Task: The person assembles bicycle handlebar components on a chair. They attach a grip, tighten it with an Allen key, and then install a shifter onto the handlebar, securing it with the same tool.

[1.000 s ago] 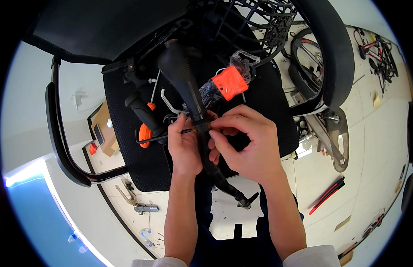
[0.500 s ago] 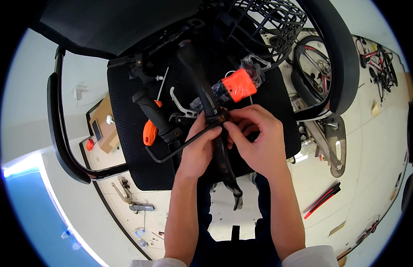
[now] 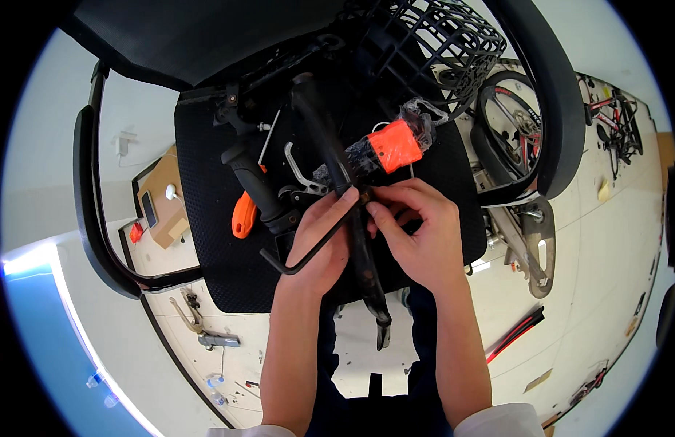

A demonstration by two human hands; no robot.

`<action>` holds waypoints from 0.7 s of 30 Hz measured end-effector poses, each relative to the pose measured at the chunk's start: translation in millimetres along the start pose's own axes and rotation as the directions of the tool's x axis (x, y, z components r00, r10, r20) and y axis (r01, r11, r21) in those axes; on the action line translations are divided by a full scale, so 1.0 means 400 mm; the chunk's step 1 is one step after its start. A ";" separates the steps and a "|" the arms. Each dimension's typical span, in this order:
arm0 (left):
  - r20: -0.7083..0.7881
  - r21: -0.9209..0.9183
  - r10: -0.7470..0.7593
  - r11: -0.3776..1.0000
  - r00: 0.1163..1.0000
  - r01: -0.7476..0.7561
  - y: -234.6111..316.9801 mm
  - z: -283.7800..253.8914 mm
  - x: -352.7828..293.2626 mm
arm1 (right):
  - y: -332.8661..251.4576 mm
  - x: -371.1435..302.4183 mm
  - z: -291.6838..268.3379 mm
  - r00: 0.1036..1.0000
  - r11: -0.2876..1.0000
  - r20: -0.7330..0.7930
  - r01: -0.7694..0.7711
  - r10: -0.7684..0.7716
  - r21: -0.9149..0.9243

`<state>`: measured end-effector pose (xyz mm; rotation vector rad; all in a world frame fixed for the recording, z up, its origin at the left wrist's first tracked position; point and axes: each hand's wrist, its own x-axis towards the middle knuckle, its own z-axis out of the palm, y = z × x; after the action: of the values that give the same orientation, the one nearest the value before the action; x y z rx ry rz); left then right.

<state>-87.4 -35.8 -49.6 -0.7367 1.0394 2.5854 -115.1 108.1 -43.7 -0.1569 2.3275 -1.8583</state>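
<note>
- Black bar [image 3: 361,251], used as landmark: lay tilted over the chair seat [image 3: 221,273], its far end above the seat and its near end past the front edge, between the person's legs.
- Left hand [image 3: 327,261]: grasped the bar about midway along, thumb pointing up beside it; the remaining fingers were largely hidden.
- Black hex key [image 3: 308,253]: ran across the left hand, bent end well out to the left of the bar, other end close to the collar.
- Collar [image 3: 365,195]: sat around the bar, brownish in part, just beyond the left thumb tip.
- Right hand [image 3: 423,237]: to the right of the bar, thumb and forefinger tips at the collar, other fingers curled; whether it pinched a small part could not be told.
- Left of the bar, on the seat: silver lever [image 3: 300,173] nearest, then black grip [image 3: 254,183], then orange handle [image 3: 243,215].
- Right of the bar, on the seat: orange packet [image 3: 397,146] in clear wrapping.
- Beyond the packet, right of the bar's far end: black basket [image 3: 458,51].
- Well right of the bar, on the floor: wheel [image 3: 490,135] and black-and-red strips [image 3: 517,333].
- Well left of the bar: cardboard box [image 3: 168,211].
</note>
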 end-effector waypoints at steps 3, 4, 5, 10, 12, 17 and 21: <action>-0.015 0.051 0.029 0.998 0.999 -0.028 -0.011 0.017 0.001 | -0.017 0.002 -0.018 0.997 0.990 -0.033 0.071 -0.076 -0.124; -0.025 0.094 0.037 0.995 0.999 -0.035 -0.013 0.020 0.002 | -0.032 0.003 -0.031 0.990 0.976 -0.031 0.132 -0.139 -0.175; -0.034 0.132 0.044 0.990 0.998 -0.039 -0.021 0.024 0.007 | -0.048 0.004 -0.047 0.979 0.954 -0.024 0.191 -0.202 -0.230; -0.118 0.349 0.128 0.934 0.985 -0.080 -0.033 0.050 0.014 | -0.169 -0.018 -0.068 0.937 0.931 0.083 0.347 -0.339 -0.114; -0.158 0.370 0.167 0.924 0.973 -0.098 -0.046 0.061 0.016 | -0.156 -0.016 -0.071 0.930 0.911 0.083 0.366 -0.357 -0.188; -0.199 0.409 0.146 0.911 0.969 -0.053 -0.055 0.060 0.020 | -0.150 -0.023 -0.115 0.959 0.973 0.196 0.221 -0.204 -0.065; -0.148 0.434 0.145 0.899 0.978 -0.068 -0.051 0.059 0.011 | -0.115 -0.020 -0.128 0.926 0.952 0.284 0.178 -0.248 0.250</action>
<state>-91.3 -4.6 -49.1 -0.8176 1.6743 2.2744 -117.7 148.5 12.6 -0.6516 1.9420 -2.0012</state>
